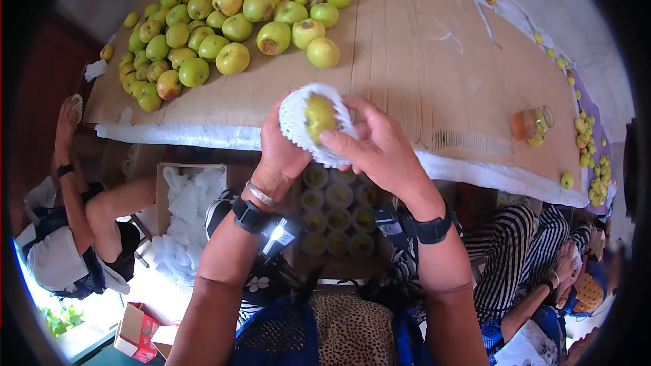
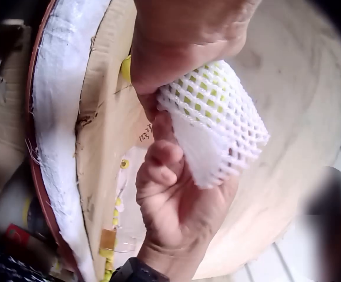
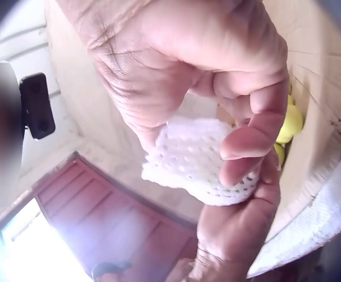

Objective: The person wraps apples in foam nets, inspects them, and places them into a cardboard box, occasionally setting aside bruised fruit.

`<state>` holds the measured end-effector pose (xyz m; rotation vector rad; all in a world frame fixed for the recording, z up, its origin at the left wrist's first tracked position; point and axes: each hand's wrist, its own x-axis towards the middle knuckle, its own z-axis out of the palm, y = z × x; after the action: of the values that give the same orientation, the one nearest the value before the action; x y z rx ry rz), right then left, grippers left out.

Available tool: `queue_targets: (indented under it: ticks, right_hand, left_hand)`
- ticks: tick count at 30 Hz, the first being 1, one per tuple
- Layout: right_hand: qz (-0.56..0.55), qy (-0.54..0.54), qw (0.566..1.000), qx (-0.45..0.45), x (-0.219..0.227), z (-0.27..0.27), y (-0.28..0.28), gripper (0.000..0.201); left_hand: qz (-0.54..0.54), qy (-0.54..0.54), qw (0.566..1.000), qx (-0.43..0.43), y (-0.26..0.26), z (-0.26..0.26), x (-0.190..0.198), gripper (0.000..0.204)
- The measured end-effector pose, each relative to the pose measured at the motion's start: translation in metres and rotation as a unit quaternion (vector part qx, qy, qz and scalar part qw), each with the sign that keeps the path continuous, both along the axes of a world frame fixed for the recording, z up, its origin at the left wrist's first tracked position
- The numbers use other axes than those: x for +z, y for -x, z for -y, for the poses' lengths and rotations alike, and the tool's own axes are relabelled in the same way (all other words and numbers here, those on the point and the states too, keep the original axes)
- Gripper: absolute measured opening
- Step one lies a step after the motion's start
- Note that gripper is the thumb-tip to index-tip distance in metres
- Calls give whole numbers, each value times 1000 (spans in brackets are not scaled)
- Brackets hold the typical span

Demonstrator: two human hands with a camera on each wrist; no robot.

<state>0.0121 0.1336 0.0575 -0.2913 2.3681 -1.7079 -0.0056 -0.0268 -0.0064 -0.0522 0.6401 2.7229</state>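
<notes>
A green-yellow apple (image 1: 319, 116) sits inside a white foam net (image 1: 293, 116), above the table's near edge. My left hand (image 1: 279, 149) grips the netted apple from the left, its fingers curled round the net. From the other side, my right hand (image 1: 390, 152) pinches the net's rim, the thumb by the apple. In the left wrist view, green shows through the mesh of the net (image 2: 208, 97), between my left hand (image 2: 188, 35) and my right hand (image 2: 185, 214). The right wrist view shows the net (image 3: 188, 155) between my right hand (image 3: 200, 47) and my left hand (image 3: 235, 232).
Many apples (image 1: 237, 27) are heaped at the table's back left. A jar (image 1: 523, 125) stands on the cardboard (image 1: 427, 47) at right. Below the table edge are a box of netted apples (image 1: 339, 220) and a box of foam nets (image 1: 193, 196). Other people sit at both sides.
</notes>
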Motion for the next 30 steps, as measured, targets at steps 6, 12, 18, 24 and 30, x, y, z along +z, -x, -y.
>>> queue_targets:
  ticks: [6,12,18,24,30]
  right_hand:
    - [-292,57,946,-130,0,-12,1,47]
    - [-375,-179,908,-55,3,3,-11,36]
    - [-276,-291,916,-33,-13,3,-5,45]
    - [-342,-278,895,-66,-27,8,1,35]
    - [-319,-202,921,-92,-31,15,0,35]
  left_hand:
    - [-63,-125,990,-18,4,6,-12,52]
    - [34,17,998,59,2,-11,-10,36]
    - [5,169,979,112,-4,-17,1,29]
    - [-52,249,957,142,-8,-21,10,26]
    - [-69,227,962,135,-2,-12,5,28]
